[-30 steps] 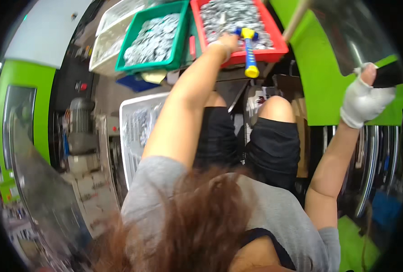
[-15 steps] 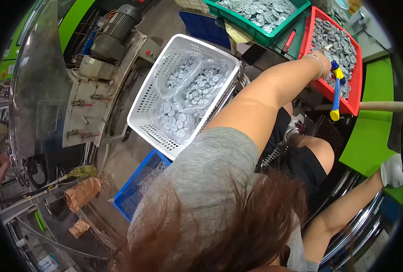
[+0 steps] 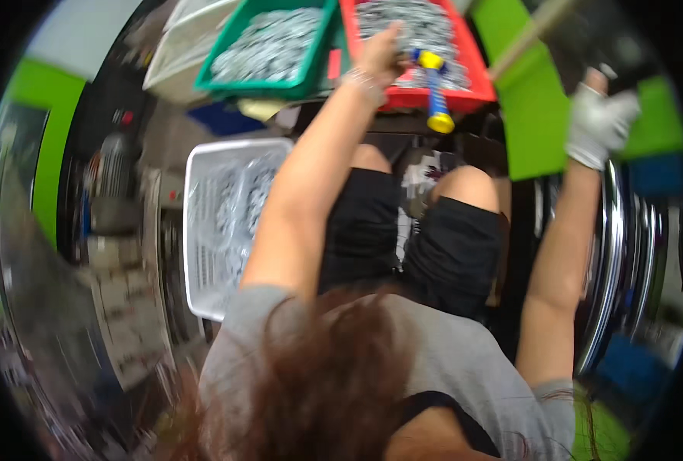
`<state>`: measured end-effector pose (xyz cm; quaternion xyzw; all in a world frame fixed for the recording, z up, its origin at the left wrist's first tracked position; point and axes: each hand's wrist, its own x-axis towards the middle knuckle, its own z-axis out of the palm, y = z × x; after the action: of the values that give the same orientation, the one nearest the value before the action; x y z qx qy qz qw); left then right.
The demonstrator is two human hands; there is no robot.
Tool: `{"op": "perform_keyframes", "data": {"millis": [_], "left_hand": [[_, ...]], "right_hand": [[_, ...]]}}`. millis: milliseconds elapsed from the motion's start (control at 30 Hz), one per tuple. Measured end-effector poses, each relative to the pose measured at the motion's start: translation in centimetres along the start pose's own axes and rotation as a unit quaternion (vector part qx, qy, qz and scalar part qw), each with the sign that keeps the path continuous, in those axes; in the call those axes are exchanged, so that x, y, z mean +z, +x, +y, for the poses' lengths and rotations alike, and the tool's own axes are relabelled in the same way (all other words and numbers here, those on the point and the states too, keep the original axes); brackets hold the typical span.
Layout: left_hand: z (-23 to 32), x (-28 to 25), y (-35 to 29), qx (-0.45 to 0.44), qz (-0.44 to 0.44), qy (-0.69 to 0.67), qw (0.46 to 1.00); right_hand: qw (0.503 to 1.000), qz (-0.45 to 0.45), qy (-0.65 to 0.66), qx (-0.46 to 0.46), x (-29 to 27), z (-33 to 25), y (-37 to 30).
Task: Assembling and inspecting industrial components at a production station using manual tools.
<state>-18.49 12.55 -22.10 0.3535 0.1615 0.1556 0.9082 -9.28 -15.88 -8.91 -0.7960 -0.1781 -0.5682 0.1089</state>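
My bare left hand (image 3: 382, 58), with a band at the wrist, is over the red bin (image 3: 476, 96) of small grey round parts (image 3: 422, 31). One finger points away from me; the others are blurred, so I cannot make out any grip. Just right of this hand, a blue and yellow hammer (image 3: 436, 92) lies with its head over the parts and its handle past the bin's near rim. My right hand (image 3: 602, 123), in a white glove with a bare fingertip, is raised at the right before a green panel. Its fingers look apart, though blurred.
Left of the red bin stands a green bin (image 3: 203, 77) of flat grey discs. A white perforated basket (image 3: 190, 230) with bagged parts is at my left, beside machinery. Shiny metal bars (image 3: 614, 253) run along my right. My knees are below the bins.
The whole view has swung toward the right, so bins and basket appear further left. My left hand stays at the red bin beside the hammer. My gloved right hand has come further into view.
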Motion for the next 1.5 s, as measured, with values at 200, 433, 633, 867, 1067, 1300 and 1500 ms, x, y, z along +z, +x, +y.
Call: {"op": "perform_keyframes", "data": {"millis": [200,433,633,867,1067,1300,1500], "left_hand": [[0.1,7.4,-19.7,-0.059,-0.084,0.002,0.995],[-3.1,9.2,-25.1,0.041,-0.048,0.096,0.993],[-4.1,10.8,-27.1,-0.152,-0.029,-0.17,0.973],[-3.8,10.5,-29.8,-0.001,-0.096,0.135,0.986],[-1.7,11.7,-30.9,-0.139,-0.093,-0.017,0.986],[-2.4,13.6,-30.3,-0.176,-0.125,-0.061,0.975],[-4.7,10.8,-28.2,-0.206,0.099,-0.197,0.953]], "right_hand": [[0.646,-0.39,0.632,0.178,-15.3,-9.1,-7.5],[0.575,-0.447,0.627,0.276,-19.2,-8.5,-8.5],[0.721,-0.308,0.567,0.252,-20.2,-7.8,-10.4],[0.559,-0.478,0.603,0.308,-22.2,-5.2,-7.4],[0.56,-0.368,0.708,0.224,-23.0,-5.9,-8.3],[0.565,-0.317,0.737,0.192,-21.7,-4.1,-7.9],[0.725,0.147,0.592,0.322,-12.4,11.8,-0.4]]}}
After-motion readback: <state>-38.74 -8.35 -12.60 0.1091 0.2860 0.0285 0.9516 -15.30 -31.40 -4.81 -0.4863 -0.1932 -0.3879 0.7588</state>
